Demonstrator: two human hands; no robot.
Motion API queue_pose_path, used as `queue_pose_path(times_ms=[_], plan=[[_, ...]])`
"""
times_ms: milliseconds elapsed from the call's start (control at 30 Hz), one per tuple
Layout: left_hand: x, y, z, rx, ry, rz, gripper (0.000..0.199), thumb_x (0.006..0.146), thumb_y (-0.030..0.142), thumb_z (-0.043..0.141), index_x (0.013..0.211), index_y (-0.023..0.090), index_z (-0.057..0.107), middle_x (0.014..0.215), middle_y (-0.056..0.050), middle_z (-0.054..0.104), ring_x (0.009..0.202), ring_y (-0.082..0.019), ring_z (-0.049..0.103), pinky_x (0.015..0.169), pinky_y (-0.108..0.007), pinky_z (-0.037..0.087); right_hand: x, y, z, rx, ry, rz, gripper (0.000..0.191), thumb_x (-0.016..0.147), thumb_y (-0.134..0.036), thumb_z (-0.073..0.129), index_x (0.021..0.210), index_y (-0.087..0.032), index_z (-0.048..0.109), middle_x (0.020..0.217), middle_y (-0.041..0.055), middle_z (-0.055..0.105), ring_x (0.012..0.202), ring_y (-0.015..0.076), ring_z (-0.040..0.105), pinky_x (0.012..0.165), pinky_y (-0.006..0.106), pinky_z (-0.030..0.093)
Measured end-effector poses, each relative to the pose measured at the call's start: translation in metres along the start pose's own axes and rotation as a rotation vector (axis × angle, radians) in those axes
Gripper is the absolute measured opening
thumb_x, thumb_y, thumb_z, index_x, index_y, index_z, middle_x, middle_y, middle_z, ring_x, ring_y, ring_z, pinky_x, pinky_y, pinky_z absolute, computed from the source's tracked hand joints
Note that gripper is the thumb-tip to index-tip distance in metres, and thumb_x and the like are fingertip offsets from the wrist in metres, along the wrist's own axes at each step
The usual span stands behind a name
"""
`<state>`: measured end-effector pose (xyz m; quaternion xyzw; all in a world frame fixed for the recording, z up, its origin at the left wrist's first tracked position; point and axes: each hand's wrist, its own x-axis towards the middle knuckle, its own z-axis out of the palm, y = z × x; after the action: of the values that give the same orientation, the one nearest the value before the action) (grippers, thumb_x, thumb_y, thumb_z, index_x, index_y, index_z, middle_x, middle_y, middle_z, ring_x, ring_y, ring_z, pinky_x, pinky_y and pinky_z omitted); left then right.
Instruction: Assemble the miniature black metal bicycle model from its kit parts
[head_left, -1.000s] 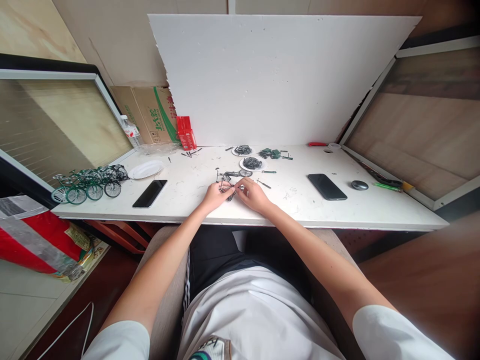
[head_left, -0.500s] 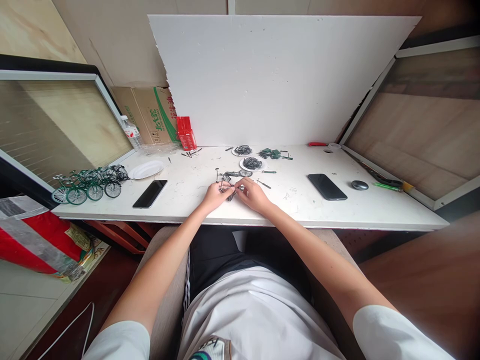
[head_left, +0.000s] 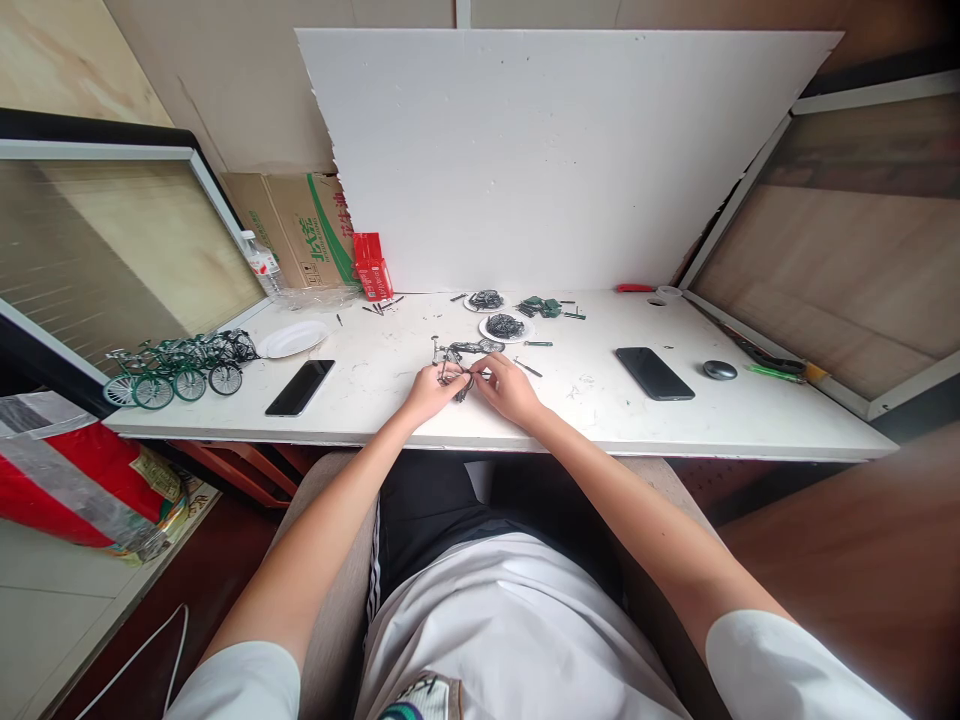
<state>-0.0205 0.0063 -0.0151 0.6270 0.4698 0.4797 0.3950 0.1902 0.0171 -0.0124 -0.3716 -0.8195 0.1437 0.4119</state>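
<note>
Grip of the left hand (head_left: pixel 433 391), as I watch from beside the person, is closed around a small dark model bicycle (head_left: pixel 451 356) with thin spokes, thumb pressed along it. Right thumb and fingertips meet at its right side, the right hand (head_left: pixel 510 388) pinching a part too small and too covered for me to make out. That model is at the middle of the white desk (head_left: pixel 585 425), near the front edge, half hidden by the fingers.

Just beyond the hands lies a thin dark spoked wheel (head_left: pixel 492 345); I cannot tell whether it belongs to the same piece. Farther off, a round white plate (head_left: pixel 528 331) bears a heap of black parts (head_left: pixel 504 326), with flat dark-green pieces (head_left: pixel 541 307) just to the far right of it. A slim dark rod (head_left: pixel 528 367) lies near the right hand.

At far left, green and black model bicycles (head_left: pixel 189 384) stand in a row. One black phone (head_left: pixel 299 388) lies left of the hands, another dark phone (head_left: pixel 654 374) to their right.
</note>
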Motion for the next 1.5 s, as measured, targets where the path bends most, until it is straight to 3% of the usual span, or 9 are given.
queue_pose_path(times_ms=[467,1100,1500], plan=[[-0.0004,0.0014,-0.0002,0.005,-0.003,-0.022,0.042,0.083,0.046,0.087,0.108,0.014,0.077,0.101,-0.013,0.081,0.082,-0.020,0.072,0.077,-0.034,0.057,0.0005,0.0012,-0.0005,0.055,-0.016,-0.055,0.016,0.107,-0.030,0.059,0.112,-0.024,0.074,0.113,0.0081,0.070,0.073,0.0175,0.067,0.073,0.034,0.055],[0.0029,-0.0050,-0.0002,0.002,0.002,-0.006,0.036,0.082,0.041,0.084,0.105,0.014,0.075,0.097,-0.011,0.079,0.086,-0.021,0.072,0.081,-0.034,0.057,0.0002,0.0039,0.0023,-0.024,0.034,0.022,0.009,0.102,-0.027,0.061,0.107,-0.024,0.067,0.113,0.0076,0.075,0.069,0.0176,0.065,0.069,0.034,0.050],[0.0027,-0.0027,-0.0010,0.021,0.010,0.001,0.033,0.082,0.039,0.082,0.103,0.014,0.076,0.097,-0.011,0.080,0.087,-0.022,0.073,0.082,-0.033,0.056,0.0002,0.0004,-0.0017,0.041,-0.003,-0.023,0.012,0.100,-0.025,0.063,0.103,-0.024,0.075,0.107,0.0069,0.073,0.069,0.0167,0.065,0.071,0.034,0.054]])
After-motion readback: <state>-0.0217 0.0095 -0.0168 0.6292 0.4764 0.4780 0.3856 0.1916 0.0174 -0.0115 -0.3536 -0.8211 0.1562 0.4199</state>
